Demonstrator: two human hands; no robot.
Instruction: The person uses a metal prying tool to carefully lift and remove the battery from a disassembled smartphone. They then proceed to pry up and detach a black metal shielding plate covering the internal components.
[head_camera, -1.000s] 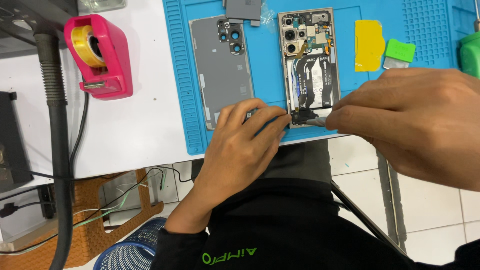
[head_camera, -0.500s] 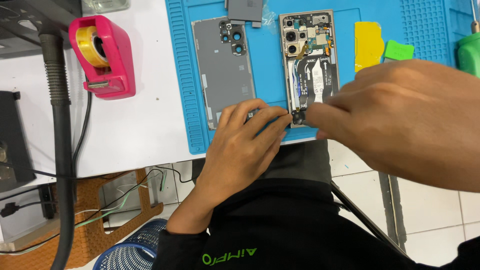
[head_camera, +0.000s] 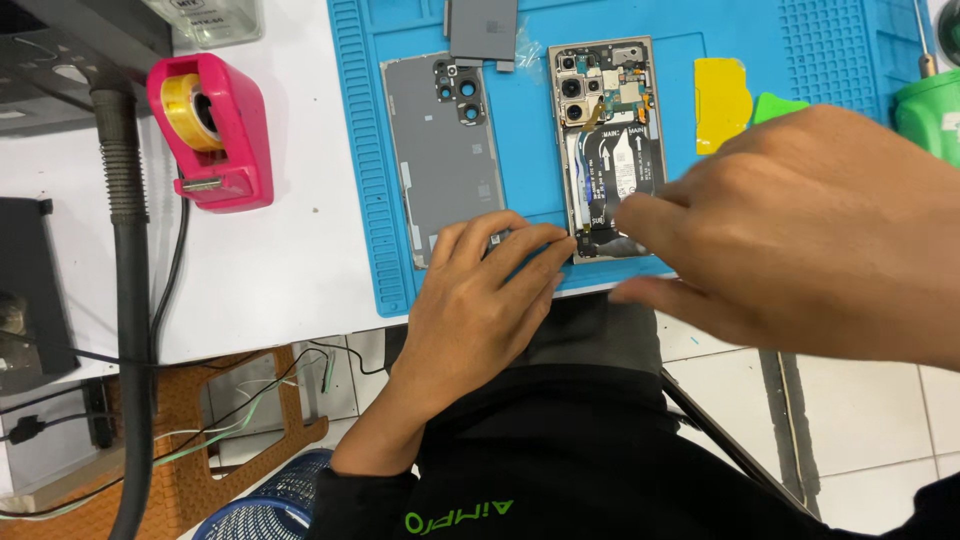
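An opened phone (head_camera: 608, 120), its circuit boards and flex cables showing, lies on a blue work mat (head_camera: 520, 150). Left of it lies its grey back cover (head_camera: 440, 150), inner side up. My left hand (head_camera: 480, 300) rests flat at the mat's near edge, across the cover's lower corner, with its fingertips against the phone's bottom left corner. My right hand (head_camera: 800, 230) reaches in from the right, and its fingertips touch the phone's lower end. Anything held under that hand is hidden.
A pink tape dispenser with yellow tape (head_camera: 210, 130) stands on the white table to the left, beside a grey hose (head_camera: 125, 250). On the mat are a grey part (head_camera: 482, 28), a yellow pick (head_camera: 722, 100) and a green pick (head_camera: 775, 105). A green object (head_camera: 925, 110) sits far right.
My right hand has slid left and nearer the camera, covering more of the phone's lower right. The thin dark tool seen between the hands a second ago is no longer visible. My left hand stays put.
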